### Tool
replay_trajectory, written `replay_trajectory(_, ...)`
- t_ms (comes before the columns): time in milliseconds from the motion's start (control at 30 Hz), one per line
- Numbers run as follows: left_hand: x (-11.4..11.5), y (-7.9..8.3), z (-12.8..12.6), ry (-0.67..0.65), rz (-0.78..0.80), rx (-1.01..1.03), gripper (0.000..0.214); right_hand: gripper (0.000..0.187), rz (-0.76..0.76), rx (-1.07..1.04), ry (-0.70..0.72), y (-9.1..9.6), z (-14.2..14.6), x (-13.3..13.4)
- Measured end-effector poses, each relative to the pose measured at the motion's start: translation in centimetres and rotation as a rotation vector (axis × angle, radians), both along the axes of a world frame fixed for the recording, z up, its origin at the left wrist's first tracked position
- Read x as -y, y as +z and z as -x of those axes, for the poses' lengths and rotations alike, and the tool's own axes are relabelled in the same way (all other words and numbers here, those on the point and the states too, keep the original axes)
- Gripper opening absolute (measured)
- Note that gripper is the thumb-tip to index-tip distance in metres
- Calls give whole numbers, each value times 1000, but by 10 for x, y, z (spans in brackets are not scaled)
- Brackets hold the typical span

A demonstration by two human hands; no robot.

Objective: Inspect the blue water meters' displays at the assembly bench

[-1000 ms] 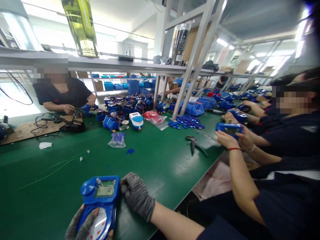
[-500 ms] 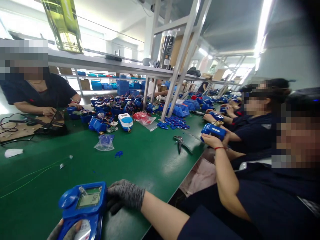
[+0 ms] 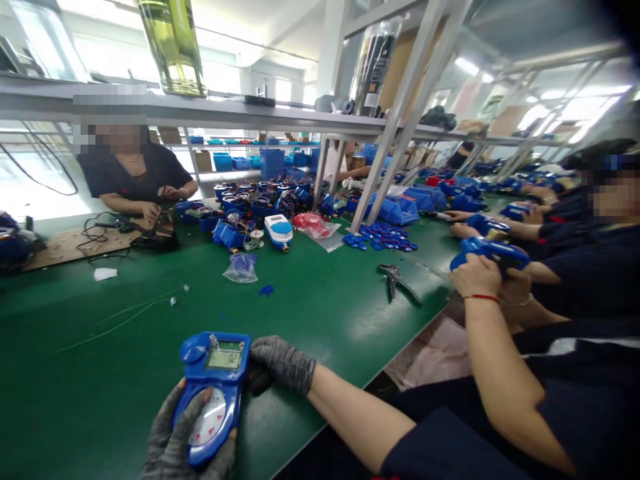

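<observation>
A blue meter point(image 3: 213, 393) with a small grey screen and a white dial lies on the green table point(image 3: 310, 320) near its front edge. My left hand point(image 3: 173, 440), in a grey knit glove, cups the meter's near end from below. My right hand point(image 3: 280, 363), also gloved, presses against the meter's right side by the screen.
Pliers point(image 3: 395, 280) lie to the right on the table. A pile of blue meters point(image 3: 250, 213), a clear bag point(image 3: 241, 267) and small blue caps point(image 3: 380, 237) sit further back. A person point(image 3: 135, 177) works opposite; co-workers on my right hold blue meters point(image 3: 487, 252).
The view swung right and then back left. The meter stays between my two hands, and my left hand now shows more fully under it.
</observation>
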State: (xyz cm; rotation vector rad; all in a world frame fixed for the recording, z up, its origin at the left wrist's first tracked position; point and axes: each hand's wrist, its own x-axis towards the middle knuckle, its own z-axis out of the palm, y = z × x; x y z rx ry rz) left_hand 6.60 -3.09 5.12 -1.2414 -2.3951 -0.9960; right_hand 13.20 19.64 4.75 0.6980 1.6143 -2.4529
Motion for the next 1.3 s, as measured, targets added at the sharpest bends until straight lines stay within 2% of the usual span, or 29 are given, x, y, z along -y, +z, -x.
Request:
replay_trajectory(67, 2, 1, 3, 67, 60, -93, 49, 32, -52, -28, 139, 3, -1, -14)
replay_trajectory(100, 2, 2, 4, 107, 95, -136, 54, 32, -155, -32, 160, 5, 0, -26)
replay_trajectory(133, 1, 3, 5, 145, 119, -164, 59, 30, -341, -19, 120, 6, 3, -39)
replay_trajectory(233, -3, 9, 6, 200, 119, -163, 61, 22, -1055, 85, -240, 3, 19, -85)
replay_trajectory(267, -3, 11, 8, 196, 112, -156, 57, 22, -1210, 122, -329, 1, 25, -98)
replay_trajectory(300, -3, 12, 10, 181, 107, -149, 53, 22, -1295, 156, -369, -2, 32, -110)
replay_trajectory(400, 4, 14, 20, 76, 93, -138, 47, 23, -1354, 211, -353, -11, 49, -130)
replay_trajectory(533, 12, 10, 22, -2, 54, -169, 43, 21, -1442, 224, -317, -20, 57, -134)
replay_trajectory(633, 9, 7, 12, 40, 28, -150, 44, 21, -1493, 216, -298, -24, 58, -132)
replay_trajectory(700, 3, 8, 5, 73, -49, -91, 41, 22, -1521, 220, -291, -25, 59, -131)
replay_trajectory(800, -5, 10, 2, 105, -194, 30, 35, 22, -1556, 238, -276, -24, 63, -130)
replay_trajectory(1067, -11, 23, 2, 104, -443, 377, 20, 25, -1602, 298, -229, -18, 70, -128)
replay_trajectory(1200, -17, 25, -5, 236, -510, 420, 38, 27, -1615, 312, -203, -20, 70, -126)
replay_trajectory(1300, -16, 23, -5, 255, -517, 543, 47, 28, -1624, 313, -166, -21, 68, -125)
